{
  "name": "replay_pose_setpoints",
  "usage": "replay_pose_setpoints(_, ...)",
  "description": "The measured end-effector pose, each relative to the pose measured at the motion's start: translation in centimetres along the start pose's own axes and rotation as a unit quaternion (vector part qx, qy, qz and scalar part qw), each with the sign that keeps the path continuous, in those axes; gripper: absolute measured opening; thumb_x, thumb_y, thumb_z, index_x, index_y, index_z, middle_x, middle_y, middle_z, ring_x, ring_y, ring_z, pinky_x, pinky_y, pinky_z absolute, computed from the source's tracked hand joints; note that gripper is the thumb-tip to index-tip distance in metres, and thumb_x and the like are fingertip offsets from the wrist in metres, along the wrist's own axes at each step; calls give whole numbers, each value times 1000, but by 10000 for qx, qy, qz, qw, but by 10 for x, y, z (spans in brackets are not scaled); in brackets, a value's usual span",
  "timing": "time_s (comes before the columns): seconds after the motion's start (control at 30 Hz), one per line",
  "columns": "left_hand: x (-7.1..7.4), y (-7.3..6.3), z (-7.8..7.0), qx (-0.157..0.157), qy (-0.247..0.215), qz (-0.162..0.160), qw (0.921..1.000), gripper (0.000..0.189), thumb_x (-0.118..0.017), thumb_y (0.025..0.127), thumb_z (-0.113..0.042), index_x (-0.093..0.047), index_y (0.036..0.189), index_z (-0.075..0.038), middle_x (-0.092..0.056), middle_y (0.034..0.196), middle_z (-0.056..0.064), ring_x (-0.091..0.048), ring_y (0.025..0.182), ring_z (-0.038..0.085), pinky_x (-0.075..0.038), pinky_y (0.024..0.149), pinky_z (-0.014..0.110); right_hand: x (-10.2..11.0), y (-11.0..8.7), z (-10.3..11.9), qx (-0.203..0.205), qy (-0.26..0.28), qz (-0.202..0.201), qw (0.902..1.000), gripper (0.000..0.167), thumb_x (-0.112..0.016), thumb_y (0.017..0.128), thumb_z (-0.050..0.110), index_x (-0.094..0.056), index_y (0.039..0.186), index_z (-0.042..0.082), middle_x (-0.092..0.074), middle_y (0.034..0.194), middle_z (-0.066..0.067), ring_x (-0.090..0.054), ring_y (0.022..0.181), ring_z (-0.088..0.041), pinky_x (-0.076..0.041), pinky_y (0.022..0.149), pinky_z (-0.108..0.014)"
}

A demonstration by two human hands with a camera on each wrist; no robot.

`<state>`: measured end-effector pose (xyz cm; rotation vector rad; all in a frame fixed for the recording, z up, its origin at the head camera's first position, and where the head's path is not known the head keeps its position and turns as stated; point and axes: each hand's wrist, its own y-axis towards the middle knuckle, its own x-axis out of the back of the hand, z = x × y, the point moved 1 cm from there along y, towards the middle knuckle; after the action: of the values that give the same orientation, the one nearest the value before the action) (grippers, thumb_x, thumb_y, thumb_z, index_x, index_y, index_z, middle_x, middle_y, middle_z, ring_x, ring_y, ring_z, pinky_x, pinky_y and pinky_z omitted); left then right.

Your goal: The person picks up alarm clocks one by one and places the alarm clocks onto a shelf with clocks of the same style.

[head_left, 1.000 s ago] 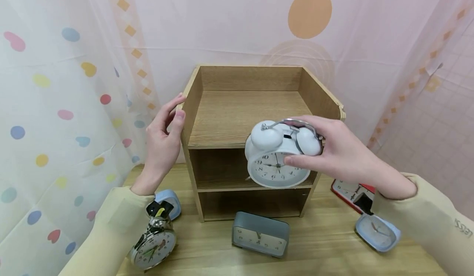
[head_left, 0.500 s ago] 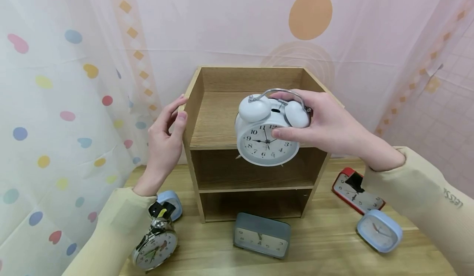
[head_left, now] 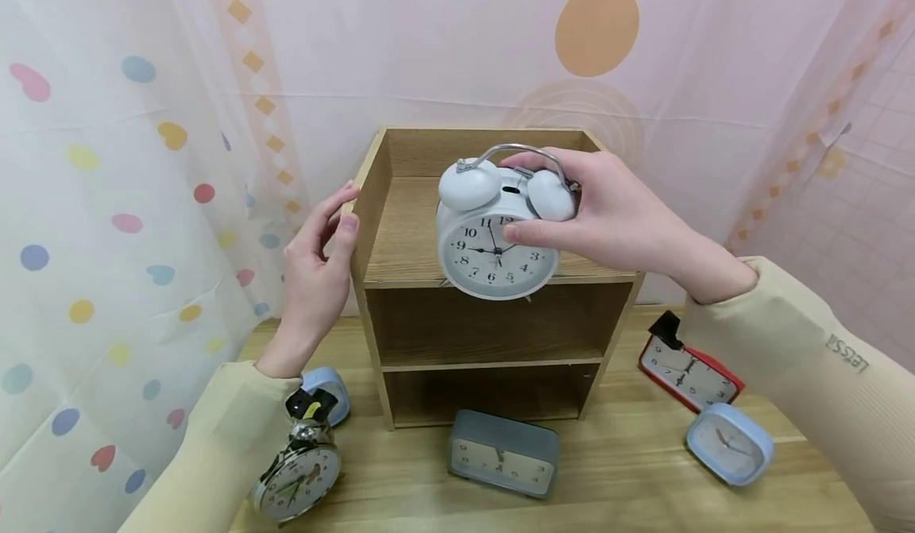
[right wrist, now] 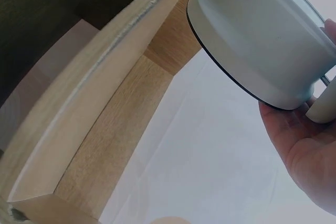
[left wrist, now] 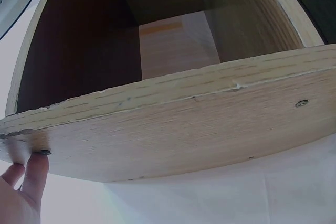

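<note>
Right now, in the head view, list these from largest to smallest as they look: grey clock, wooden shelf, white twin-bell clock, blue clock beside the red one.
1. Wooden shelf
2. White twin-bell clock (held up, perhaps nearer the camera, so its true size is unsure)
3. Grey clock
4. Blue clock

Left hand [head_left: 318,271] upright; right [head_left: 611,219] curled

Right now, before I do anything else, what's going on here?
A person's right grip holds a white twin-bell alarm clock up in front of the top level of a wooden shelf; it is not set down yet. The left grip rests its fingers against the shelf's left side. On the table, a grey clock stands in front of the shelf, with a red clock to the right and a silver clock to the left.
</note>
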<state>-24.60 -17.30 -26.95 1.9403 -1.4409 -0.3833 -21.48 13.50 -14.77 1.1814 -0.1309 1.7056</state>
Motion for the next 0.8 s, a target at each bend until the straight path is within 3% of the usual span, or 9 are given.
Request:
replay_pose_setpoints(0.3, -2, 1, 0, 38, 61, 4, 10000, 37, -54, 110, -28, -63, 146, -26, -58, 157, -12, -65, 128, 6, -49, 98, 15, -1, 23, 3, 39, -119, 90, 9999, 55, -87, 86, 27, -67, 137, 20, -79, 113, -4, -71, 97, -13, -57, 81, -20)
replay_pose_setpoints(0.57, -4, 1, 0, 20, 14, 16, 10000, 37, -55, 110, -27, -63, 146, -23, -58, 157, -9, -66, 132, 26, -48, 94, 13, -4, 42, 3, 53, -266, 290, 9992, 53, -86, 86, 30, -66, 134, 21, -78, 110, -4, -68, 97, -13, -56, 81, -25)
replay_pose_setpoints(0.8, -5, 0, 2, -5, -32, -47, 10000, 37, -55, 110, -26, -64, 145, -22, -59, 156, -9, -66, 126, 5, -49, 95, 14, -9, 59, 1, 248, -99, 449, 9986, 51, -84, 88, 28, -67, 135, 20, -78, 111, -3, -67, 96, -13, -56, 81, -26)
